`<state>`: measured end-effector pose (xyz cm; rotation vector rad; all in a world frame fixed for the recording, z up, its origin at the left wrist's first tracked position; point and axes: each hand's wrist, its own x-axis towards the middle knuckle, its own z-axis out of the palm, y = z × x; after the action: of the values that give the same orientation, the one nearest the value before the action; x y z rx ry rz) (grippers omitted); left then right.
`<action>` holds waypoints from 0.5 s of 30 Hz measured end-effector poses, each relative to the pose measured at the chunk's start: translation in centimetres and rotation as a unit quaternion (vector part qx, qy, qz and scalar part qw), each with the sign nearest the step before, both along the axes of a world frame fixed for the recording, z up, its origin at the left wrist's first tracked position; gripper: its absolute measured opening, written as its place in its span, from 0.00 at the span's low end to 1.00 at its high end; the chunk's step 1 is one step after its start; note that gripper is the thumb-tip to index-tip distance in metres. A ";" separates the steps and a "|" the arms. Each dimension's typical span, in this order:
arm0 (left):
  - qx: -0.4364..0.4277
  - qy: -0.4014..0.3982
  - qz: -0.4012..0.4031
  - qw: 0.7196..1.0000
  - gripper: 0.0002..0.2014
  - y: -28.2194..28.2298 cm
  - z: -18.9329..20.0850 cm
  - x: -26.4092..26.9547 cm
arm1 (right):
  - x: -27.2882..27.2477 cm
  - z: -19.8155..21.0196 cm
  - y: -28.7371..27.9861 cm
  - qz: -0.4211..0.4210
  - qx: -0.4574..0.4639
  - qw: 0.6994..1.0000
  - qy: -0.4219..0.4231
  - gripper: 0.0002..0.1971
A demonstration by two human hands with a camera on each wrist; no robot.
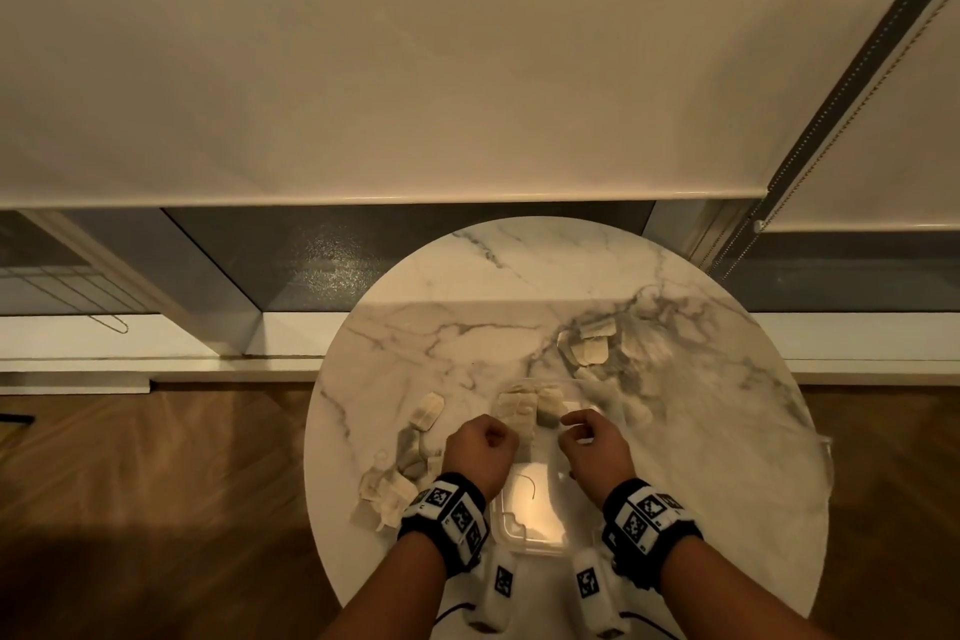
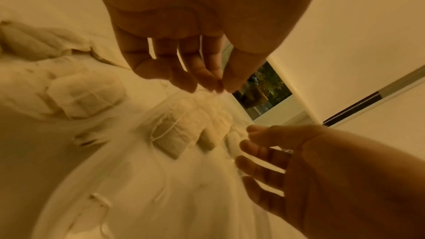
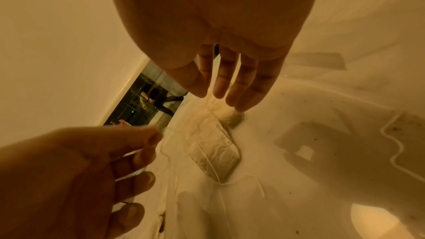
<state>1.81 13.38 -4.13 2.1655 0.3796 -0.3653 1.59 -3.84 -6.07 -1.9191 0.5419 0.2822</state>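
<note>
Starting at your left, crumpled paper loose bags [image 1: 395, 489] lie on the round marble table [image 1: 519, 276]. Your left hand [image 1: 480, 447] pinches a fine thread [image 2: 216, 92] between thumb and forefinger (other fingers loosely curled). Between your hands sits the clear plastic box [image 1: 524, 548], with flat stringed bags [image 1: 517, 405] packed at its far end. Your right hand [image 1: 595, 447] hangs slack above them, fingers parted, empty. A pile [image 1: 589, 346] lies far right.

Tea bags [image 2: 172, 139] in the container [image 1: 540, 525] look blurred (left wrist view especially).
</note>
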 end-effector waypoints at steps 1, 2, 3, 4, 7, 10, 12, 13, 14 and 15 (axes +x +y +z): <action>-0.010 0.005 -0.018 1.000 0.06 -0.3 0.2 0.0 | 0.0 0.1 0.0 -0.001 0.000 1.000 0.001 0.11; -0.018 0.008 -0.028 0.999 0.07 -0.4 0.1 -0.1 | 0.0 0.1 0.0 0.000 -0.001 1.000 0.002 0.11; -0.023 0.008 -0.028 0.999 0.06 -0.2 0.0 -0.1 | -0.1 0.1 0.0 0.001 -0.001 1.000 0.004 0.10; -0.023 0.006 -0.022 0.999 0.05 0.1 0.0 -0.2 | -0.1 0.1 -0.1 0.004 0.001 1.000 0.008 0.10; -0.010 0.000 0.022 1.000 0.03 2.0 -0.6 -0.6 | -0.3 0.0 -0.2 0.017 0.007 1.000 0.017 0.09; 0.033 0.013 0.071 0.997 0.06 4.8 -1.1 -1.0 | -0.6 0.0 -0.2 0.019 0.010 1.000 0.021 0.09; 0.083 0.027 0.081 0.993 0.08 7.0 -1.6 -1.2 | -0.7 0.0 -0.2 0.018 0.012 0.999 0.025 0.09; 0.106 0.037 0.077 0.991 0.10 8.0 -1.9 -1.2 | -0.8 0.0 -0.1 0.017 0.014 0.999 0.027 0.09; 0.122 0.046 0.073 0.989 0.10 8.8 -2.2 -1.0 | -0.9 -0.1 -0.1 0.018 0.016 0.999 0.028 0.09; 0.132 0.052 0.070 0.987 0.10 9.5 -2.4 -0.6 | -1.0 -0.1 0.0 0.019 0.018 0.999 0.031 0.09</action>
<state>1.17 22.87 -6.58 2.3646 0.6676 -0.3654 0.61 -3.84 -6.19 -1.8924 0.5374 0.3745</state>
